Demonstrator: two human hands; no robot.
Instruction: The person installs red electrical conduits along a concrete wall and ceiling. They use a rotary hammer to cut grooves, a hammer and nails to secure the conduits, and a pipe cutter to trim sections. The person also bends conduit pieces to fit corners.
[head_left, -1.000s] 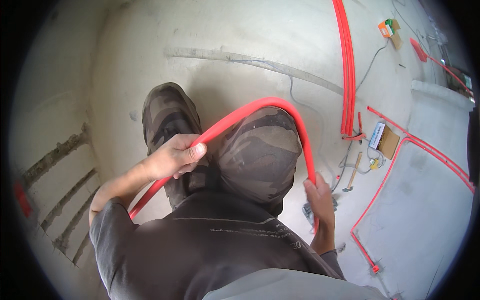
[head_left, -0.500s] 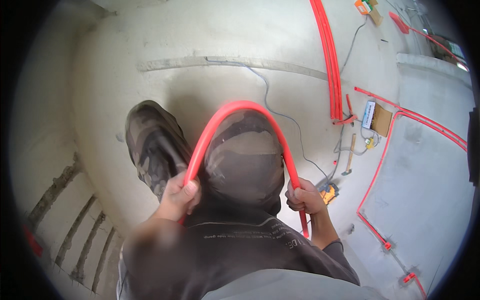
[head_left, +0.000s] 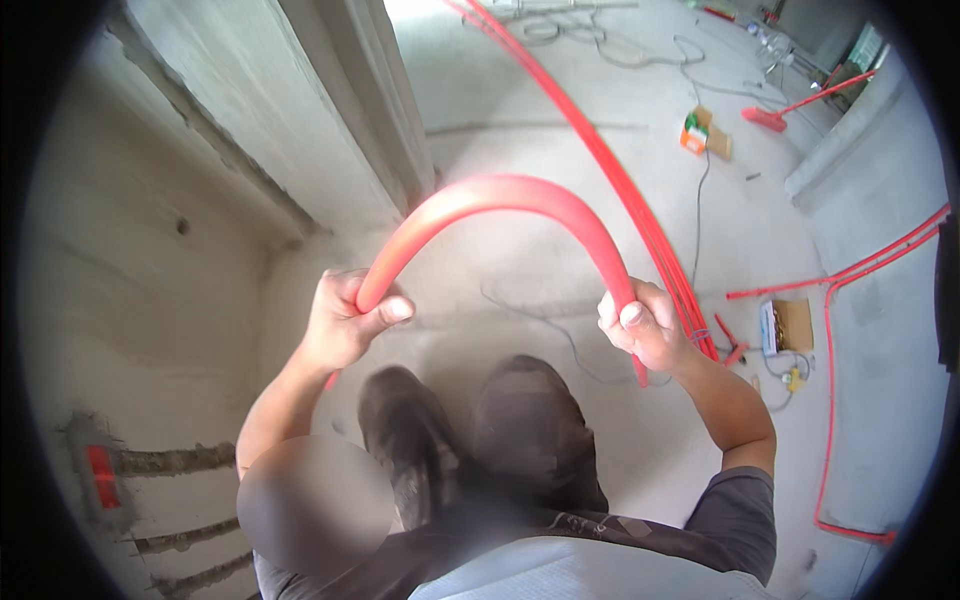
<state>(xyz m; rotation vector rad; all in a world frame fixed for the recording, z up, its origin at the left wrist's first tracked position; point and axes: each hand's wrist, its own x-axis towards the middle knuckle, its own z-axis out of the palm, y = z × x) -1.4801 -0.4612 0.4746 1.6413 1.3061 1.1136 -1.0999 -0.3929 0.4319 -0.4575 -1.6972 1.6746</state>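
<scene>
A red plastic conduit pipe point(head_left: 500, 192) arches between my two hands, its curve pointing away from me. My left hand point(head_left: 352, 312) is closed round one leg of the bend, and a short red end pokes out below it. On the other leg, my right hand point(head_left: 645, 322) wraps its fingers round the pipe, whose end shows under the fist. The pipe is held up in the air above the floor, past my knees point(head_left: 530, 420). Neither end touches anything that I can see.
Long straight red pipes point(head_left: 600, 150) lie on the floor ahead. To the right are an open cardboard box point(head_left: 795, 325), another box point(head_left: 705, 135), a red broom point(head_left: 768, 118) and cables. Red conduit point(head_left: 830, 400) runs along the right wall. A red junction box point(head_left: 101, 476) and grooves mark the left wall.
My hands have lifted the bent pipe off my knee and moved it forward, still gripping both legs. The view has tilted up, showing more of the room ahead.
</scene>
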